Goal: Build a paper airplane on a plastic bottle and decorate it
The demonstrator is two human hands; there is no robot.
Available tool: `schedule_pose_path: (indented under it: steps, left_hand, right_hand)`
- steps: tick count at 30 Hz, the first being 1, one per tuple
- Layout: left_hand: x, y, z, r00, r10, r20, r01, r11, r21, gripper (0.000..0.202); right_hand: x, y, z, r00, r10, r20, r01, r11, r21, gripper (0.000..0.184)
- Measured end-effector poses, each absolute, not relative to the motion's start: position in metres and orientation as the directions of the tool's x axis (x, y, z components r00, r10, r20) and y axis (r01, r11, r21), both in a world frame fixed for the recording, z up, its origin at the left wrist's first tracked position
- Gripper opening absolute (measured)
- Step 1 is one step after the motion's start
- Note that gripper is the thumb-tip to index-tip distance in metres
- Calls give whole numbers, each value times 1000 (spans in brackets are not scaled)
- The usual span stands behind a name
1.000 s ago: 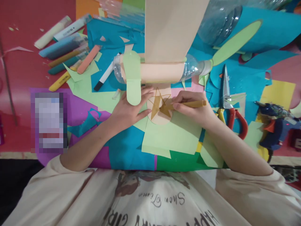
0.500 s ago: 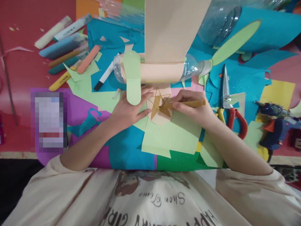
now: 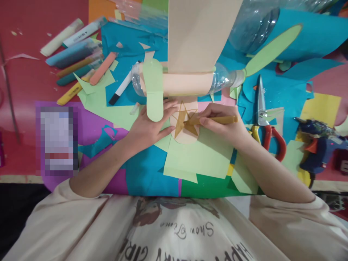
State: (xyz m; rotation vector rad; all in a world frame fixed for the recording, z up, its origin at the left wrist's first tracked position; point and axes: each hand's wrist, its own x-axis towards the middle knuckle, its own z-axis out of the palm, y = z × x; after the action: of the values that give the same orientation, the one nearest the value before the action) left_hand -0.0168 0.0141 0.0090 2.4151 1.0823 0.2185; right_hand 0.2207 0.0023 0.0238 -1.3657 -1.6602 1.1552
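Note:
My right hand (image 3: 221,121) grips a brown marker (image 3: 221,119), its tip on a star (image 3: 181,123) drawn on a peach paper wing (image 3: 187,140). The lower part of the star is coloured in, while its top and side points show only outlines. My left hand (image 3: 153,121) lies flat with fingers apart, the fingertips on the wing's left edge. The wing belongs to a model plane made from a plastic bottle (image 3: 223,78) wrapped in peach paper. A light-green paper strip (image 3: 154,105) at its left end hides part of my left hand.
Several markers (image 3: 72,54) lie at the upper left, with a blurred-out phone (image 3: 57,139) below. Scissors (image 3: 262,108) with red and yellow handles and a blue glue gun (image 3: 317,148) are on the right. Green paper scraps (image 3: 198,161) cover the front. Another clear bottle (image 3: 251,29) stands behind.

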Motion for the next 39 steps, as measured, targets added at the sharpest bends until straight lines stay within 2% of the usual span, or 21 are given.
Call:
schedule_pose_path:
  steps: [9,20,25,30,39]
  left_hand:
    - [-16,14,9,679,732,-50,662,-581,474,47]
    - [-18,14,7,680,732,-39,658,-586,473,48]
    - [-18,14,7,686,727,-26,652,-598,467,48]
    - [-18,14,6,692,721,-19,646,-608,462,48]
    - [-18,14,5,690,724,-15,642,-602,474,48]
  right_hand:
    - [224,4,25,-195,977,-82,342,-11,-940,17]
    - [222,3,25,-223,975,-10,377,77,-923,16]
    - [225,3,23,-145,988,-51,324,-2,-946,19]
    - [225,3,19,-70,998,4,328,27,-944,16]
    - [221,0,19,-82,995,48,358,74,-931,14]
